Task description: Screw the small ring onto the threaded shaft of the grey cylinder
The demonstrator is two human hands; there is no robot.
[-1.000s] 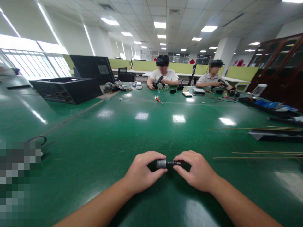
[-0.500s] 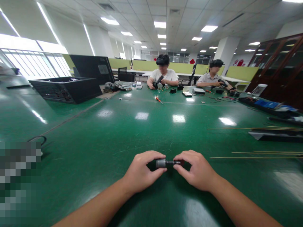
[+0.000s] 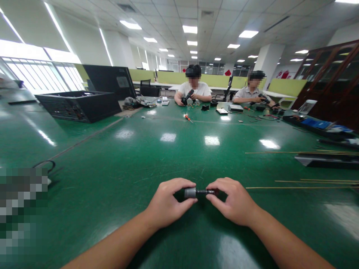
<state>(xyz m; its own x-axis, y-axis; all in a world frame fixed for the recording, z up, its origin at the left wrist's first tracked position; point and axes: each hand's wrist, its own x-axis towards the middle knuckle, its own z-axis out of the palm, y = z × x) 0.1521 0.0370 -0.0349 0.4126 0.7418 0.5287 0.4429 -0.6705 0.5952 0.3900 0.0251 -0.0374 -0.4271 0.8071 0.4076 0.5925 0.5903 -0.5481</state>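
Observation:
A small cylindrical part with a grey body point(image 3: 190, 192) and a thin dark shaft lies level, low over the green table point(image 3: 157, 160). Thumb and fingers of my left hand point(image 3: 171, 201) pinch the grey body at its left. At the right end, my right hand point(image 3: 230, 200) grips the dark shaft tip between thumb and fingers, where something dark red shows, partly hidden. The two hands face each other with a short gap between their fingertips.
A black open computer case point(image 3: 81, 106) stands at the back left. An orange screwdriver point(image 3: 188, 118) lies mid-table. Thin brass rods point(image 3: 280, 187) and a dark metal channel point(image 3: 325, 160) lie at right. Two people sit across, each holding a dark tool.

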